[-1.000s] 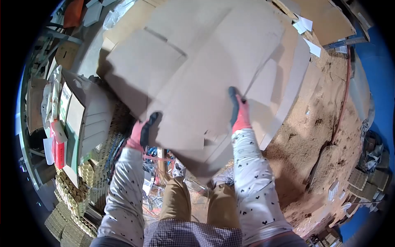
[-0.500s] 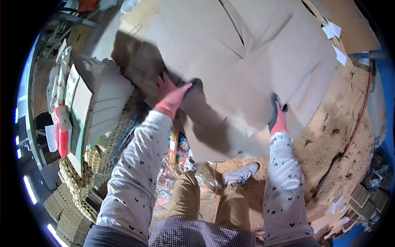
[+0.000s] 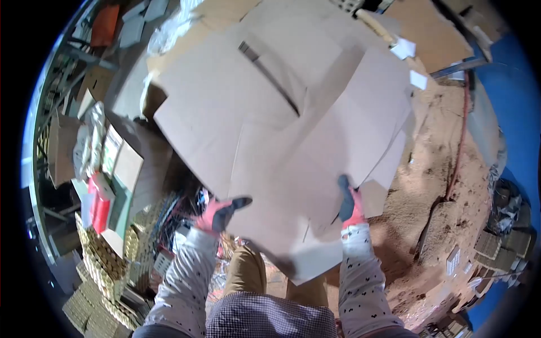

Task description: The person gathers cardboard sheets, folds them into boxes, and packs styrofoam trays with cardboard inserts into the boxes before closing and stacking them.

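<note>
A large, flattened cardboard sheet [image 3: 282, 169] with slots and creases fills the middle of the view, its near corner hanging over my legs. Along its left edge, my left hand [image 3: 221, 214], in a pink glove with dark coating, has the thumb on top and the fingers hidden underneath. On the right side my right hand [image 3: 351, 204], gloved the same way, also lays its thumb over the cardboard; its other fingers are mostly out of sight. Both hands grip the sheet.
Brown granular material like sawdust [image 3: 425, 163] covers the ground at right, crossed by a red hose [image 3: 464, 135]. Stacked moulded trays [image 3: 101, 248] and a red package [image 3: 100, 205] stand at left. Clear plastic [image 3: 169, 31] lies at the back left.
The cardboard has come nearer and turned, its near corner now covering my shoes. My left hand has moved down toward me, and my right hand down and slightly left.
</note>
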{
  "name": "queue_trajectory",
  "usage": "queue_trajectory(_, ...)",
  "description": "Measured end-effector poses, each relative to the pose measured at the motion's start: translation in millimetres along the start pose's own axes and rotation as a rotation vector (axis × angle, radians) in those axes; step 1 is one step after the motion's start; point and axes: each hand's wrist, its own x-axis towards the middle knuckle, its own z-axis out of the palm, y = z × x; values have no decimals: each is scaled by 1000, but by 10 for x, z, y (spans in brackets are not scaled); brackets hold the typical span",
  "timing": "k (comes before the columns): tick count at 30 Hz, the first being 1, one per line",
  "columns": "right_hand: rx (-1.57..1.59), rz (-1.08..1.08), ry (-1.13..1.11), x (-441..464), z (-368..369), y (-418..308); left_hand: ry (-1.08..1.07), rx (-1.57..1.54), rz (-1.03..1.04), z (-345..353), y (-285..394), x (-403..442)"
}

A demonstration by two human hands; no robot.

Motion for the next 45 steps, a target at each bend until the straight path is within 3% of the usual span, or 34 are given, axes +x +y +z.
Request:
queue_trajectory(2, -41, -4, -127, -374, -174, -313, -106, 421, -10, 186, 381, -339)
queue_trajectory(4, -168, 13, -144, -722, -299, -553, -175, 372, 139, 261, 565, -634)
queue_trajectory(5, -94, -104, -100, -979, -299, -617, -212, 376, 194, 322, 724, -754)
queue_trajectory(7, 79, -280, -50, -1673, -163, -1024, -148, 155, 122, 587, 1234, -1041)
queue_trajectory(8, 160, -372, -35, -2025, -85, -1250, -61, -131, 14, 724, 1375, -1192)
queue_trajectory(9, 297, -304, 43, -2313, -50, -1348, -64, -231, -45, 728, 1494, -1320)
queue_trajectory(10, 560, -359, -14, -2709, 21, -1600, -74, -327, -118, 727, 1669, -1400)
queue_trajectory(11, 623, -349, -61, -2921, -15, -1621, -140, -203, -76, 741, 1825, -1488)
queue_trajectory(12, 435, -323, -83, -3291, -107, -1829, -219, -83, -35, 842, 2066, -1587)
queue_trajectory(13, 541, -202, -69, -3578, -178, -1920, -193, 120, -51, 950, 2284, -1684)
queue_trajectory(14, 337, -292, -30, -4010, -237, -2075, -189, 332, -55, 1008, 2480, -1745)
queue_trajectory(15, 257, -312, 66, -4281, -328, -2073, -344, -6, -23, 863, 2437, -1751)
queue_trajectory(16, 174, -324, 164, -4560, -433, -2072, -417, -26, -22, 1098, 2605, -1712)
queue_trajectory(19, 98, -403, 484, -5635, -754, -2141, -671, 121, -48, 2239, 2920, -1806)
queue_trajectory(20, -10, -434, 762, -6209, -772, -2165, -768, 162, -68, 2620, 2964, -2018)
queue_trajectory(21, 115, -710, 669, -6670, -980, -2061, -864, 197, -78, 3000, 2972, -2245)
queue_trajectory(22, 266, -662, 682, -7112, -1165, -1968, -962, 225, -93, 3373, 2955, -2545)
queue_trajectory(26, 478, -971, 736, -9394, -1523, -1540, -1316, 255, -139, 4423, 2676, -4028)
queue_trajectory(28, 541, -1075, 870, -10436, -1555, -1459, -1461, 240, -171, 4856, 2583, -4873)
queue_trajectory(30, 500, -1055, 800, -11620, -1487, -1147, -1628, 227, -201, 5242, 2492, -5804)
queue_trajectory(34, 620, -1224, 795, -13397, -1637, -434, -1942, 153, -303, 5826, 2293, -7707)
queue_trajectory(36, 530, -1271, 1113, -14216, -1722, -137, -2097, 89, -359, 6055, 2228, -8664)
queue_trajectory(37, 69, -1343, 1413, -14610, -1840, 75, -2170, 55, -391, 6146, 2204, -9120)
queue_trajectory(40, 169, -1360, 1492, -15853, -1535, 448, -2354, -60, -501, 6345, 2182, -10437)
queue_trajectory(45, 54, -1284, 1693, -17629, -1168, 1266, -2533, -283, -685, 6609, 2046, -12273)
